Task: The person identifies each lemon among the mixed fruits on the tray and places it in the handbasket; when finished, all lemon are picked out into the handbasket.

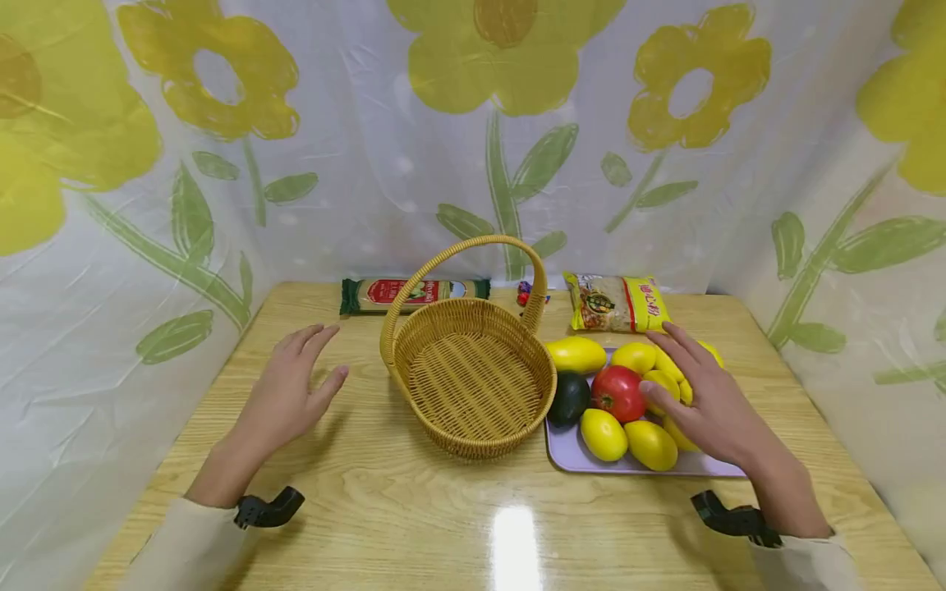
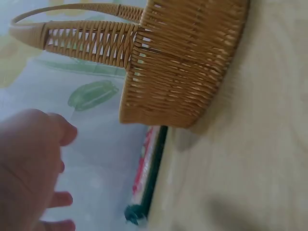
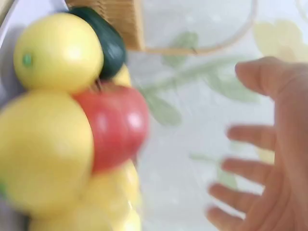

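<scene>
A round wicker basket (image 1: 473, 386) with a tall arched handle stands mid-table, with nothing in it. My left hand (image 1: 291, 394) hovers to its left, fingers spread and holding nothing; the left wrist view shows the basket's side (image 2: 178, 62) beyond the thumb. Over the right part of a lilac tray (image 1: 584, 460) hangs my right hand (image 1: 709, 402), fingers extended, also without a thing in it. On the tray lie a red apple (image 1: 617, 392), a dark green avocado (image 1: 569, 400), several lemons (image 1: 603, 435) and a long yellow fruit (image 1: 576, 355). The right hand partly hides some yellow fruit.
Along the back lie a green-ended noodle packet (image 1: 377, 295), small shiny wrapped pieces (image 1: 524, 294) and a yellow bag of dry food (image 1: 617, 304). A flower-printed curtain (image 1: 355, 164) encloses the wooden table (image 1: 355, 525) at the back and sides.
</scene>
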Demonstrator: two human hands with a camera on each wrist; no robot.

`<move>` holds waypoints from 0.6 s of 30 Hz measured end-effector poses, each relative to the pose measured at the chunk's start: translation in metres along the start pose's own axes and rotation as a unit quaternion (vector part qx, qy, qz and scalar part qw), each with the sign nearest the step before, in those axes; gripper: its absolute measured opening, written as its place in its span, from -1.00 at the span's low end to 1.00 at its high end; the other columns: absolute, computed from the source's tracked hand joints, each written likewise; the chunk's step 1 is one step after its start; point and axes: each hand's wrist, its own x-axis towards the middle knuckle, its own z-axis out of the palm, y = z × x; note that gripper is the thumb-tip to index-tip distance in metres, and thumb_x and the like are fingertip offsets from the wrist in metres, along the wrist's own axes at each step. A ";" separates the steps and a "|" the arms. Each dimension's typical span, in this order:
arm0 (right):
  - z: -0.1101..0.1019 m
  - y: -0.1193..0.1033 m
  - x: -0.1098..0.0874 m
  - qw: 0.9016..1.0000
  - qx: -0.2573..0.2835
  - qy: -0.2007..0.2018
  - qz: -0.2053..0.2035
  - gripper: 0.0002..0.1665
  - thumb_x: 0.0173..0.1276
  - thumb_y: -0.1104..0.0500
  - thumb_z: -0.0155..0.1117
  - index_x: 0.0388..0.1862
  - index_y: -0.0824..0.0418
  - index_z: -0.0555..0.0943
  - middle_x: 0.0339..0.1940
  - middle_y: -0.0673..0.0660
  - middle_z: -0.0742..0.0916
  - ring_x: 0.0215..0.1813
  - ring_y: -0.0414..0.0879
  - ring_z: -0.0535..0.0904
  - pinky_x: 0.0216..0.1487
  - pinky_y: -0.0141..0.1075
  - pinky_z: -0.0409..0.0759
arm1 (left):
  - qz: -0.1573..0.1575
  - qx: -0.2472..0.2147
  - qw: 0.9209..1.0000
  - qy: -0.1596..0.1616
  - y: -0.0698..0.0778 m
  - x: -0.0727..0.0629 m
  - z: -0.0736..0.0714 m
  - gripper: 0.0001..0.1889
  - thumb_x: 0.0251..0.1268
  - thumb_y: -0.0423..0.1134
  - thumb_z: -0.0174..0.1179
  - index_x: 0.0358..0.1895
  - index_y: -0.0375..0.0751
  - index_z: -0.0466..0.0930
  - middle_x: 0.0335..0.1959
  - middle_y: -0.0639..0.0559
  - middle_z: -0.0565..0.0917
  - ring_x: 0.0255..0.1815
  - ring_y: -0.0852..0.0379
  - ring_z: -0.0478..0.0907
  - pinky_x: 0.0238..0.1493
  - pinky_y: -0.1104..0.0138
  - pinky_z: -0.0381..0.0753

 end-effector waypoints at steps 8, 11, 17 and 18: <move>-0.045 0.053 -0.061 0.997 0.039 0.034 0.052 -0.51 0.60 0.08 0.44 0.45 -0.09 0.68 0.33 -0.32 0.71 0.27 -0.63 0.49 0.08 -0.80 0.36 | -0.030 -0.187 0.982 0.027 -0.013 -0.047 -0.011 -0.46 0.64 -0.21 0.31 0.59 0.07 0.52 0.53 -0.15 0.58 0.51 0.18 0.51 0.30 0.42 0.72; -0.051 0.072 -0.076 0.996 0.055 0.028 0.067 -0.52 0.62 0.12 0.42 0.45 0.06 0.67 0.25 -0.57 0.61 0.23 -0.79 0.38 0.02 -0.83 0.41 | -0.041 -0.272 0.961 0.025 -0.005 -0.057 -0.006 -0.49 0.66 -0.29 0.28 0.57 -0.02 0.53 0.53 -0.06 0.59 0.44 0.47 0.50 0.23 0.64 0.65; -0.041 0.096 -0.082 0.991 0.107 0.042 0.065 -0.50 0.60 0.24 0.41 0.46 0.24 0.65 0.25 -0.49 0.69 0.25 -0.70 0.51 0.07 -0.80 0.50 | -0.058 -0.420 0.905 0.042 0.032 -0.057 0.031 -0.51 0.61 -0.45 0.26 0.52 -0.32 0.53 0.46 0.23 0.62 0.44 0.30 0.58 0.21 0.43 0.78; -0.038 0.099 -0.081 0.990 0.118 0.045 0.064 -0.50 0.59 0.26 0.41 0.46 0.26 0.64 0.26 -0.47 0.70 0.25 -0.68 0.53 0.10 -0.79 0.50 | -0.062 -0.442 0.894 0.049 0.040 -0.057 0.039 -0.51 0.58 -0.48 0.27 0.50 -0.36 0.54 0.46 0.18 0.63 0.45 0.26 0.60 0.22 0.40 0.79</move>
